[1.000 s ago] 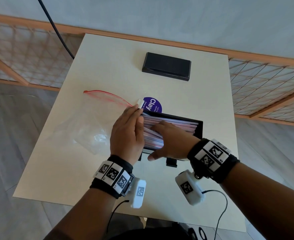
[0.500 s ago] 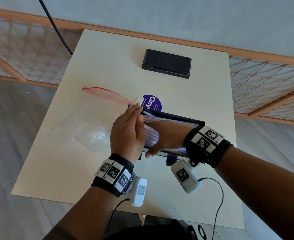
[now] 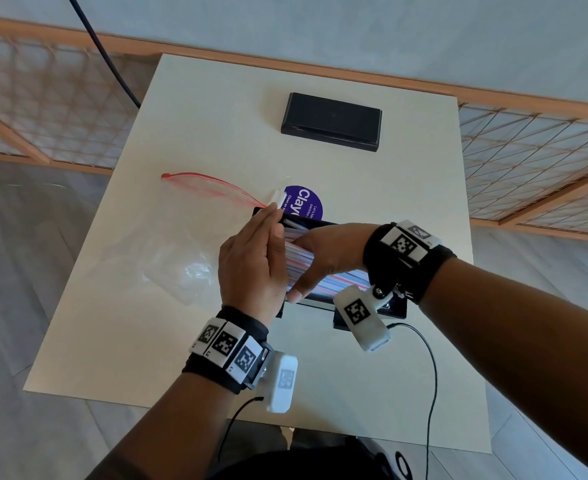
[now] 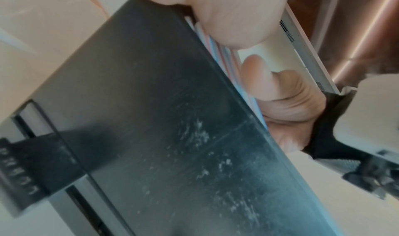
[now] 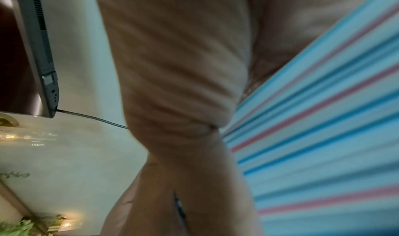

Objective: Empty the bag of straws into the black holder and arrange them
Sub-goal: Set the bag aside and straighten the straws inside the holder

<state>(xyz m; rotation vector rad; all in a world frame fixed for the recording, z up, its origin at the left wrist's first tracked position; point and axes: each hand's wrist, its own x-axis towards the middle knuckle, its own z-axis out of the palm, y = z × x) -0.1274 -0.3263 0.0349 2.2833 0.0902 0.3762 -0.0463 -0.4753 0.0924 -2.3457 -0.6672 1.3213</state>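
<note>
Head view: near the bench's [image 3: 406, 209] front edge, the black holder [image 3: 394, 308] holds striped straws [image 3: 337, 284]; left hand [image 3: 251, 268] fingers flat against their ends, right hand [image 3: 327, 254] fingers spread atop them. Clear bag [image 3: 181, 244] lies empty leftward.

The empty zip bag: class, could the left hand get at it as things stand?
Probably yes. The left hand presses the straws at the holder's left end, and the bag lies right beside it with nothing between.
</note>
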